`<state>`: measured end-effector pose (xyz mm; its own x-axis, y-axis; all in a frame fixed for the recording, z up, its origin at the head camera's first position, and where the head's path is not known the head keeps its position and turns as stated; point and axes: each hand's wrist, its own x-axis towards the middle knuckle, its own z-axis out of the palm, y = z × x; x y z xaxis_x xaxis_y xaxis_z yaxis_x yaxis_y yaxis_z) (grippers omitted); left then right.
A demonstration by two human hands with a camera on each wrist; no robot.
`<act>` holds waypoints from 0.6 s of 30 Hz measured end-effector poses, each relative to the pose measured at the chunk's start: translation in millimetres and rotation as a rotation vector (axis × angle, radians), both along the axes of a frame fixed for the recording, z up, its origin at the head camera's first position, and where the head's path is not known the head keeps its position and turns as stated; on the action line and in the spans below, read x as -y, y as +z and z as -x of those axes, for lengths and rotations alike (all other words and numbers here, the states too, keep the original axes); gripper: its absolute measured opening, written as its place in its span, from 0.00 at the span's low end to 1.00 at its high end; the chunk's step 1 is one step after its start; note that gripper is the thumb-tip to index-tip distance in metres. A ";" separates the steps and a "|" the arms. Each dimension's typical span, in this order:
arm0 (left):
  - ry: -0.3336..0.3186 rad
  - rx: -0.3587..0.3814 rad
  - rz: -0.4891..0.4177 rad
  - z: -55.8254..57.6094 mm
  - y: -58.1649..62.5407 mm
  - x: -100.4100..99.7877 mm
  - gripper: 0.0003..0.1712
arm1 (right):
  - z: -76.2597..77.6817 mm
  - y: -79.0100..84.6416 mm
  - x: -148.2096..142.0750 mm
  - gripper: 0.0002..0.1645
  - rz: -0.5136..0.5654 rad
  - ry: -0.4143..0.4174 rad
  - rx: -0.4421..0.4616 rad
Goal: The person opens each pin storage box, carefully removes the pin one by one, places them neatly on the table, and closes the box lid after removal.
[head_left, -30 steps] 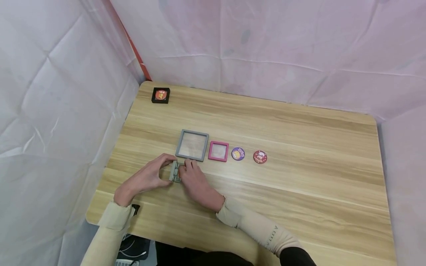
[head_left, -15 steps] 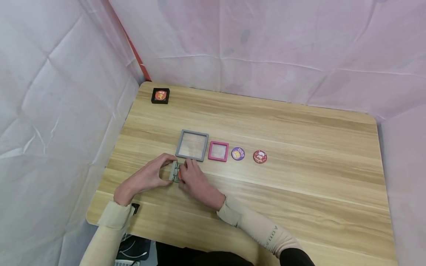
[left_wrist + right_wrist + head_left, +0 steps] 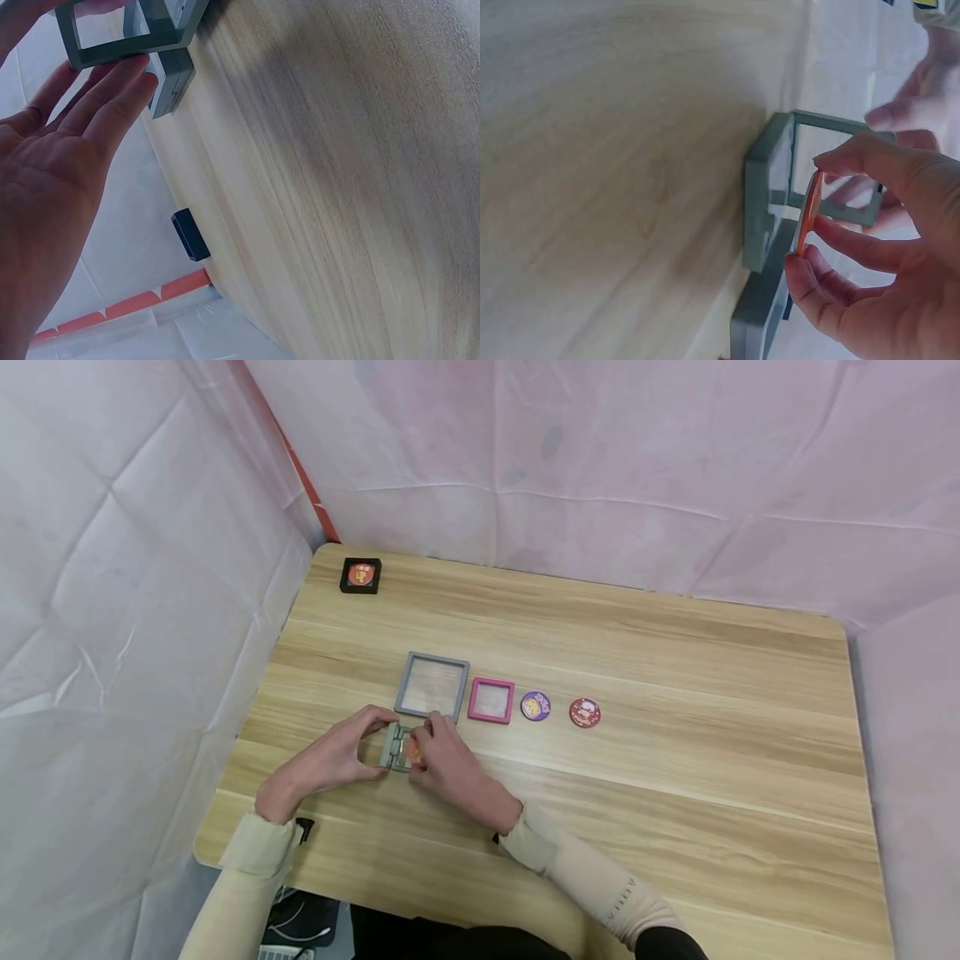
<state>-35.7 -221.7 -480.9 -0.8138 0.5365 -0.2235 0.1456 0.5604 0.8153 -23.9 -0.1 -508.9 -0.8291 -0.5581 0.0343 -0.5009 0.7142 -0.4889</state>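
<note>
now, right hand pinches the orange disc by its rim, just above and nearly parallel to the lying half of green frame; left hand, opposite, grips its raised half.

I stood beside what looked like a makeshift booth, a work corner screened off with cloth. Creased, pale sheets hung round three sides of a wood-grain table, and a red strip ran down one corner of the hangings. Below the near edge lay a white cable. What building held it, I couldn't tell.
</note>
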 end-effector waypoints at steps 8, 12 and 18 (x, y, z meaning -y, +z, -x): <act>0.008 -0.007 0.018 -0.8 1.2 -1.0 0.45 | -2.4 7.0 -16.1 0.24 0.030 -0.026 0.016; 0.010 -0.009 0.019 -0.7 1.5 -0.8 0.45 | -3.9 6.4 -23.4 0.25 0.027 -0.036 0.051; 0.011 -0.008 0.016 -0.6 1.5 -1.4 0.45 | -7.9 5.6 -34.9 0.23 0.054 -0.054 0.054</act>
